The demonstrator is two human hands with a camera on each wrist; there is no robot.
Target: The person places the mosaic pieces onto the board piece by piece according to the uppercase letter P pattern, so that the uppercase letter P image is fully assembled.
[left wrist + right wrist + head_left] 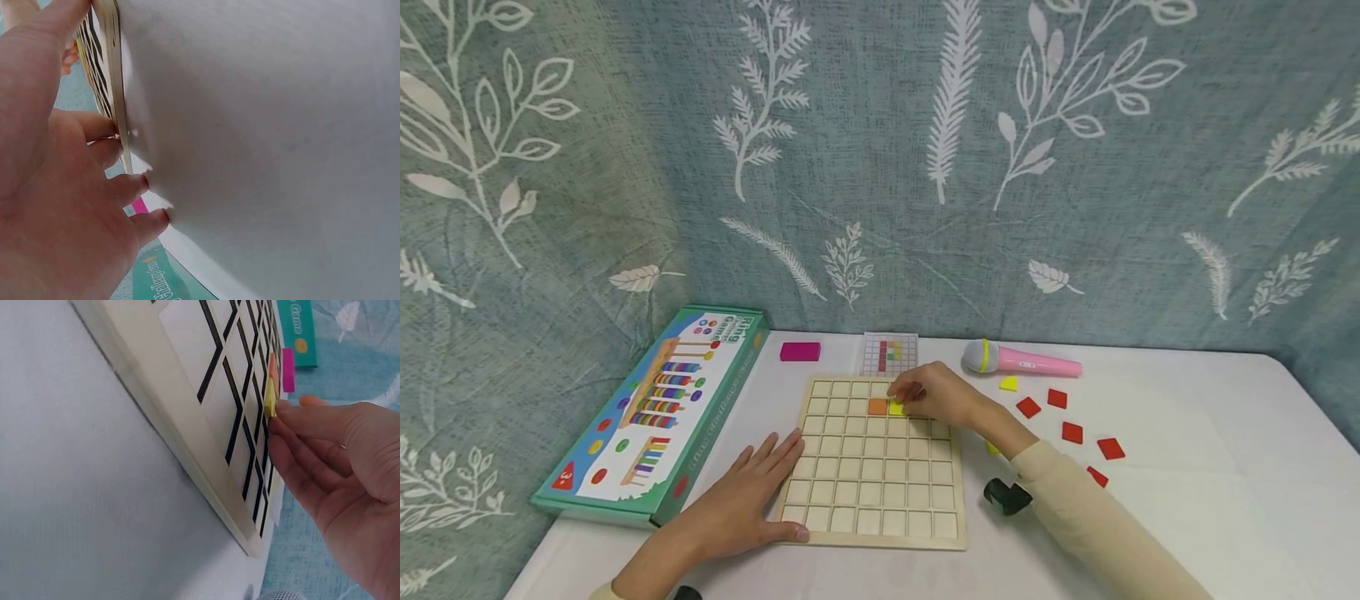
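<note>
A pale wooden grid board [871, 543] lies flat on the table. In its second row from the back sits an orange square tile [877, 407]. Just right of that is a yellow tile [270, 398], which my right hand [936, 393] pinches by its edge, thumb and fingertips together, at the board's surface. My left hand [748, 492] lies spread along the board's left edge, thumb at the near left corner and fingers fairly straight. In the left wrist view, some fingertips of the left hand [75, 187] touch the board's side and others rest on the tablecloth.
Several red tiles [1072, 432] lie scattered at right, with a yellow piece [1009, 383] behind them. A pink toy microphone [1037, 363], a printed pattern card [890, 353] and a magenta block [800, 352] stand along the back. At left is a green game box [655, 417]; a black object [1006, 497] sits right of the board.
</note>
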